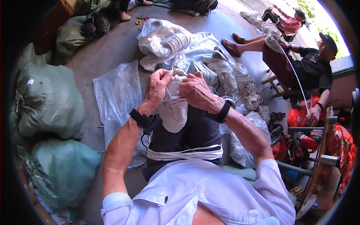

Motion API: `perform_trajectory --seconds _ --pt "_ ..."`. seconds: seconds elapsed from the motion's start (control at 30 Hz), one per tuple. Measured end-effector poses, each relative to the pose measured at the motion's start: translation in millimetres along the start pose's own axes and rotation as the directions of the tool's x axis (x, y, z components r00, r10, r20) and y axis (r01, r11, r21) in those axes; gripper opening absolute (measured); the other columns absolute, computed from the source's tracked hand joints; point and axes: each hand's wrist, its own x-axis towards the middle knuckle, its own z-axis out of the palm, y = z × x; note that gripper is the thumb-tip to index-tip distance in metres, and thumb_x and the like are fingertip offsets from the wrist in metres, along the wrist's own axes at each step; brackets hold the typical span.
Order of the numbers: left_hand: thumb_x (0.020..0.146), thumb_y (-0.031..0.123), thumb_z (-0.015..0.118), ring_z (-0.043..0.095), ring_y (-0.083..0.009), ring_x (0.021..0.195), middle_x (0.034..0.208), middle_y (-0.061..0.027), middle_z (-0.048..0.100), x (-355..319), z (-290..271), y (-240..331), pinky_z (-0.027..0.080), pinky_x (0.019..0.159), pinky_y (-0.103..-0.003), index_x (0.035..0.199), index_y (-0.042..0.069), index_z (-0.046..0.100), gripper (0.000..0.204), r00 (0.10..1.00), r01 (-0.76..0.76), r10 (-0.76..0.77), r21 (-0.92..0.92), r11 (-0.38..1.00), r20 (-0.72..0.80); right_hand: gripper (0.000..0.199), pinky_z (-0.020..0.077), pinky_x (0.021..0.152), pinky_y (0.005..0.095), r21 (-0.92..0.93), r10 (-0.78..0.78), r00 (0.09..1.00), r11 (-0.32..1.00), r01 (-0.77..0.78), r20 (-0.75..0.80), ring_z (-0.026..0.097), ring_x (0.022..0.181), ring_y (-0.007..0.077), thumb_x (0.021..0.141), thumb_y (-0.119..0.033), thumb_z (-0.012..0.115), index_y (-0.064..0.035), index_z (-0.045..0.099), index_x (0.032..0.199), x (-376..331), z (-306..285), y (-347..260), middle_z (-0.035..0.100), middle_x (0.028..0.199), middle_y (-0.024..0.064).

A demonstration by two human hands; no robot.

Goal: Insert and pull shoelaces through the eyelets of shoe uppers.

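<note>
A white sneaker rests on my lap, its toe toward me. My left hand is closed in a pinch at the shoe's left side, with a white shoelace running from it. On the other side, my right hand has its fingers curled shut against the lacing; what they pinch is hidden. Across my dark-covered thighs lies a bundle of loose white laces. Both wrists carry black straps.
Beyond my knees, white shoes and clear plastic bags are heaped. Big green sacks line the left. Orange-handled scissors lie on the floor. At right, a seated person holds a long white strand beside a rack.
</note>
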Motion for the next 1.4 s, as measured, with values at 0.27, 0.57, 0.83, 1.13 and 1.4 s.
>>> perform_trajectory --seconds 0.27,0.57,0.83,1.13,1.4 --pt "0.1 0.019 0.058 0.053 -0.0059 0.079 0.085 0.0019 0.063 -1 -6 -3 0.045 0.075 -0.022 0.099 0.003 0.065 0.018 0.999 -0.011 0.011 -0.013 1.0 0.047 0.006 0.0319 0.083 0.0418 -0.057 0.06 0.973 0.996 -0.074 -0.223 0.05 0.091 0.0245 0.076 -0.011 0.069 -0.0115 0.063 0.076 -15 0 -13 0.058 0.089 0.0052" --pt "0.1 0.019 0.058 0.051 -0.0046 0.08 0.085 0.0035 0.061 1 -10 -4 0.043 0.077 -0.021 0.095 0.004 0.064 0.017 0.999 0.018 -0.015 -0.072 0.997 0.048 0.022 0.0325 0.084 0.044 -0.011 0.078 0.957 0.996 -0.084 -0.28 0.051 0.098 0.0299 0.061 -0.002 0.067 -0.0034 0.06 0.081 -3 15 -20 0.056 0.094 0.0119" --pt "0.101 0.023 0.057 0.052 -0.0044 0.081 0.086 0.0033 0.061 -1 -10 0 0.043 0.079 -0.021 0.094 0.007 0.064 0.019 0.993 0.085 -0.066 -0.206 0.975 0.097 0.039 0.0347 0.085 0.0411 -0.173 -0.03 0.982 0.985 -0.003 -0.185 0.052 0.098 0.0282 0.075 -0.002 0.06 0.0061 0.06 0.113 8 11 -28 0.056 0.094 0.0125" --pt "0.101 0.027 0.057 0.053 -0.0049 0.083 0.088 0.0026 0.061 5 -19 -7 0.045 0.08 -0.022 0.1 0.006 0.061 0.022 0.972 0.187 -0.13 -0.303 0.934 0.198 0.012 0.0429 0.067 0.0333 0.621 0.06 0.924 0.757 0.204 -0.377 0.054 0.074 0.0203 0.086 0.001 0.059 0.0003 0.056 0.097 31 -15 -79 0.055 0.08 0.0099" --pt "0.098 0.035 0.06 0.052 -0.0083 0.08 0.085 0.0021 0.059 -22 -2 1 0.042 0.072 -0.025 0.097 0.004 0.062 0.031 0.973 -0.224 0.229 0.22 0.949 -0.001 0.019 0.0451 0.056 0.0285 0.782 0.695 0.664 0.564 -0.264 -0.277 0.055 0.064 0.0102 0.088 -0.015 0.066 0.0035 0.065 0.085 73 -42 -3 0.06 0.068 0.0045"
